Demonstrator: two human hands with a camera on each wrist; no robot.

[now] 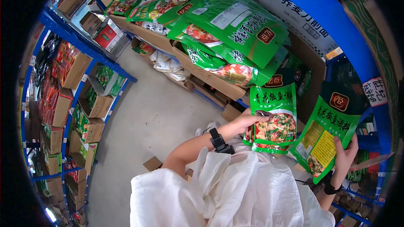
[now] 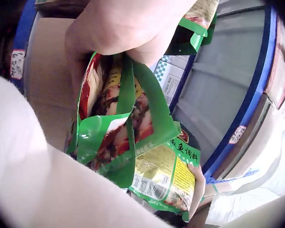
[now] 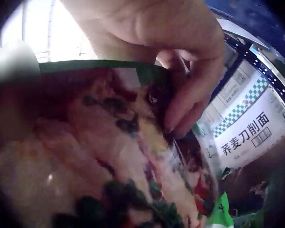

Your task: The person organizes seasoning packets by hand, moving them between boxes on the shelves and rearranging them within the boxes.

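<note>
Packets of green seasoning (image 1: 276,124), upright near the filled carton (image 1: 202,75), are clasped at one side by our left hand (image 1: 246,122), its thumb across the front. Our right hand (image 1: 346,155) has its fingers closed on a tilted packet (image 1: 324,136); we should grip firmly but lightly, so nothing creases or slips.

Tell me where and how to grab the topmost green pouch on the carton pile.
Probably pinch the pouch by the edge beside its red-brown logo, thumb above, fingers beneath, coming from the person's side: it lies flattish, and that edge looks uncovered.
</note>
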